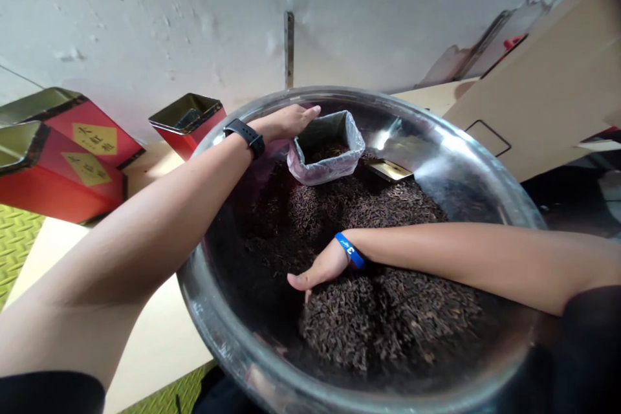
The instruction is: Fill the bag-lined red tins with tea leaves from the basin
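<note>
1. your left hand reaches over the far left rim of the steel bowl and is at the left side of the plastic-lined tin, a black wristwatch on its wrist.
2. that tin sits in the far part of the bowl, mouth up and a little tilted, with some dark leaves inside and the clear liner folded over its edge.
3. your right hand, wearing a blue wristband, is down at the near heap of dark loose tea leaves, its thumb pointing left.
4. the fingers of both hands are largely hidden, so i cannot tell whether the left one grips the tin or merely rests against it, nor whether the right one has closed on any leaves.
5. a gold-coloured rectangular lid lies on the leaves, just right of the lined tin.
6. to the left of the bowl, beyond your left forearm, stand open red tins, two bearing yellow diamond labels.
</note>
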Demonstrator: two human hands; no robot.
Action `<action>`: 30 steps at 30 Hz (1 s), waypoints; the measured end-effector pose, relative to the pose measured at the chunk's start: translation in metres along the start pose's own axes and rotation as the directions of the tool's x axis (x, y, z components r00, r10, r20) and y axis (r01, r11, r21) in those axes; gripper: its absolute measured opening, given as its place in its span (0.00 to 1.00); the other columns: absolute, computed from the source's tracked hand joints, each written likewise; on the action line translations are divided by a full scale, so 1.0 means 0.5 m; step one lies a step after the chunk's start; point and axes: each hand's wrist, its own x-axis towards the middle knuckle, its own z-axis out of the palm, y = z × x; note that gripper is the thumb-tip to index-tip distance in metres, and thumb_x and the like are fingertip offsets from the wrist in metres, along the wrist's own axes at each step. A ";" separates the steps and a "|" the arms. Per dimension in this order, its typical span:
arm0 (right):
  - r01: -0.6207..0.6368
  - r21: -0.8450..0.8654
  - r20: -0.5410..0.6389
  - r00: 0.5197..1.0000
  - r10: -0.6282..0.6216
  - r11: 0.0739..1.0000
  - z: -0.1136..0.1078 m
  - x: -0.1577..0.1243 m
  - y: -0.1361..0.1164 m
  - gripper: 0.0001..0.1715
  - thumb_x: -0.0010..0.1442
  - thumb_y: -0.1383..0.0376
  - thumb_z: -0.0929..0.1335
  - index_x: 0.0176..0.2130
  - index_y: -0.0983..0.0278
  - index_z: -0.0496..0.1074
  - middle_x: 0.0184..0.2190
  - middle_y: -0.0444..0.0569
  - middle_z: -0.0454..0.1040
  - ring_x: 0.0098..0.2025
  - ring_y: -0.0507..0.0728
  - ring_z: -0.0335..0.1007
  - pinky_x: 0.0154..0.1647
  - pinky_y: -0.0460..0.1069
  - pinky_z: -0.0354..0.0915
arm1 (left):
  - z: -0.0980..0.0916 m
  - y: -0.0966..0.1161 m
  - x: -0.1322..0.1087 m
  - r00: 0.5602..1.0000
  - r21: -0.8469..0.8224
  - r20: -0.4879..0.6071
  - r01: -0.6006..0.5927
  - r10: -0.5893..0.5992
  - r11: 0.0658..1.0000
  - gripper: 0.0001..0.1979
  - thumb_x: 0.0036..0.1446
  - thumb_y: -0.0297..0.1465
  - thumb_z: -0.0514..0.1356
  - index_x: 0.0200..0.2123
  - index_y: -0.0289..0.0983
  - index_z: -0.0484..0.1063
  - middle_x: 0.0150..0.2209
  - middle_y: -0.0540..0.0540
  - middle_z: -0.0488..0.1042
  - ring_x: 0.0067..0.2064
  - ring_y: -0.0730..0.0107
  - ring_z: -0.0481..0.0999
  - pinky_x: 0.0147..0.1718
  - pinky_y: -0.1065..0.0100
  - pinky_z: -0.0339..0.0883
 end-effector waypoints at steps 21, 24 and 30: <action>-0.326 -0.068 0.594 0.746 0.301 0.943 -0.082 -0.025 -0.047 0.46 0.43 0.34 0.58 0.39 0.71 0.67 0.32 0.54 0.74 0.32 0.58 0.73 0.26 0.49 0.69 | 0.001 0.000 -0.004 0.999 0.028 0.040 0.013 -0.014 1.000 0.31 0.59 0.48 0.35 0.47 0.37 0.69 0.46 0.45 0.71 0.48 0.60 0.67 0.47 0.66 0.57; -0.336 -0.045 0.605 0.741 0.293 0.941 -0.083 -0.022 -0.043 0.47 0.39 0.33 0.60 0.41 0.70 0.67 0.35 0.53 0.73 0.35 0.60 0.72 0.26 0.49 0.69 | -0.001 0.004 -0.009 0.999 0.048 0.043 0.008 -0.010 0.999 0.31 0.59 0.48 0.35 0.46 0.37 0.69 0.46 0.45 0.71 0.47 0.61 0.67 0.46 0.67 0.57; -0.284 -0.099 0.524 0.800 0.292 0.954 -0.079 -0.035 -0.052 0.43 0.46 0.36 0.59 0.39 0.71 0.68 0.34 0.55 0.73 0.35 0.59 0.72 0.29 0.50 0.68 | -0.001 0.001 -0.006 1.000 0.065 0.024 0.001 -0.002 0.998 0.32 0.59 0.48 0.35 0.45 0.35 0.69 0.48 0.43 0.69 0.48 0.61 0.67 0.48 0.67 0.56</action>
